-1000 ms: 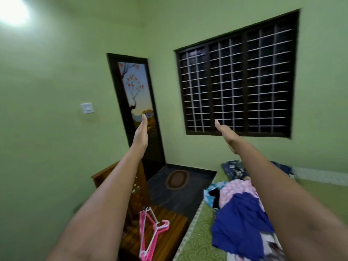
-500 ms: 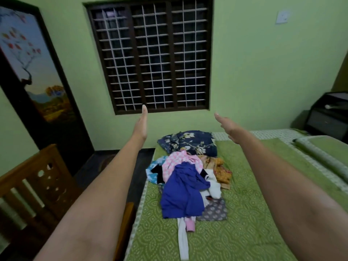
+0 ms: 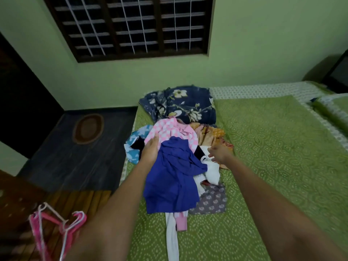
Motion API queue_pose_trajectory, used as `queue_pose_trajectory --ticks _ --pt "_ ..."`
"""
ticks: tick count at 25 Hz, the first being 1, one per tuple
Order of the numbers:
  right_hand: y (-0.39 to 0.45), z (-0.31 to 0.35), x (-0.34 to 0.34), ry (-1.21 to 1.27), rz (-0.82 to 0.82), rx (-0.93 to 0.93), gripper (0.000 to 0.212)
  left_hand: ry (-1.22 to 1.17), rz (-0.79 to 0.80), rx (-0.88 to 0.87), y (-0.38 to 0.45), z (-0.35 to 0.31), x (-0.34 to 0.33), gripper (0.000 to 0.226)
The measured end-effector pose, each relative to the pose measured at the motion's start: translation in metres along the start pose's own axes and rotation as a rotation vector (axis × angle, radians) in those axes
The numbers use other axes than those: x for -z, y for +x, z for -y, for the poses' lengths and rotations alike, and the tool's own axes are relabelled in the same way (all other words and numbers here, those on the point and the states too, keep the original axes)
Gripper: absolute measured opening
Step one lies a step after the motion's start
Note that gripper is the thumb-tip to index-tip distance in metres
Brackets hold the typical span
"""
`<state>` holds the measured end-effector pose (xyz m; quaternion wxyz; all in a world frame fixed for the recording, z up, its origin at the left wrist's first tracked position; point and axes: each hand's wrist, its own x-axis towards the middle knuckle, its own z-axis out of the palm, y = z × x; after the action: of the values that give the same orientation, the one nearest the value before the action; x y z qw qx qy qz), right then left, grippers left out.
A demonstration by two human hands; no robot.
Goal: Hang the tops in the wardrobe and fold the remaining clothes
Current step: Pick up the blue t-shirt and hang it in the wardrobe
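Observation:
A heap of clothes lies on the green bed (image 3: pixel 273 147). A blue top (image 3: pixel 173 178) is on top of it, with a pink checked garment (image 3: pixel 169 130) behind, a white piece (image 3: pixel 211 170) and an orange one (image 3: pixel 212 135) to the right. My left hand (image 3: pixel 150 149) rests flat on the heap at the blue top's left edge, fingers straight. Over the white piece at the heap's right side, my right hand (image 3: pixel 219 152) reaches in with fingers spread and holds nothing. Pink and white hangers (image 3: pixel 56 228) lie on the wooden bench at lower left.
A folded dark floral blanket (image 3: pixel 180 104) lies behind the heap near the wall. A grey patterned cloth (image 3: pixel 212 200) sits at the heap's front right. An oval mat (image 3: pixel 88 129) is on the dark floor left of the bed. A barred window (image 3: pixel 131 27) is above.
My view has dropped from the wall and window down to the bed. Both hands, raised in the air before, have come down onto the clothes heap.

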<state>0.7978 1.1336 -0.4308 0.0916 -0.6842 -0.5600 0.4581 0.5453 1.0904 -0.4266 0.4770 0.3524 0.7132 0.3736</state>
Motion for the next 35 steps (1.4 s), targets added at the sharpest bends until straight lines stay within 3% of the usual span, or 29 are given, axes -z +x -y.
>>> queue_pose_trajectory --ticks 1,3,9,14,16,19,22,24,27,28,31,33,35 --pt "0.033 -0.010 -0.012 -0.029 0.020 -0.030 0.037 0.045 0.013 0.031 0.025 0.019 -0.014 0.043" --pt "0.090 -0.027 -0.037 -0.079 0.059 -0.079 0.034 0.089 0.045 0.118 0.067 0.061 -0.044 0.020" --pt "0.203 -0.066 -0.106 -0.343 0.170 -0.003 0.044 0.092 0.165 0.331 0.138 0.143 -0.103 0.042" --pt "0.240 -0.075 -0.136 -0.178 0.195 -0.078 0.078 0.091 0.212 0.366 0.160 0.176 -0.128 0.053" --pt "0.239 -0.076 -0.139 -0.189 0.213 -0.158 0.060 0.163 0.195 0.311 0.157 0.178 -0.126 0.061" --pt "0.215 -0.046 -0.122 0.179 0.426 -0.292 0.026 0.363 0.202 0.018 0.144 0.159 -0.102 0.089" --pt "0.182 0.012 -0.091 0.444 0.572 -0.212 0.029 0.349 0.327 -0.149 0.116 0.106 -0.082 0.111" --pt "0.155 0.060 -0.069 0.444 0.599 -0.097 0.023 0.295 0.264 -0.178 0.100 0.064 -0.069 0.093" --pt "0.100 0.119 -0.034 0.368 0.528 0.045 0.021 0.325 0.002 -0.256 0.076 -0.007 -0.027 0.021" --pt "0.079 0.133 -0.021 0.370 0.502 0.097 0.022 0.325 -0.053 -0.261 0.065 -0.031 -0.008 0.017" --pt "0.016 0.157 -0.002 0.241 0.384 0.251 0.016 0.305 -0.071 -0.252 0.016 -0.090 0.043 0.037" --pt "-0.040 0.164 -0.008 0.028 0.351 0.361 0.034 0.353 -0.016 -0.316 -0.033 -0.115 0.068 0.031" --pt "-0.087 0.164 -0.027 -0.036 0.297 0.431 0.063 0.378 0.026 -0.419 -0.078 -0.130 0.086 0.029"
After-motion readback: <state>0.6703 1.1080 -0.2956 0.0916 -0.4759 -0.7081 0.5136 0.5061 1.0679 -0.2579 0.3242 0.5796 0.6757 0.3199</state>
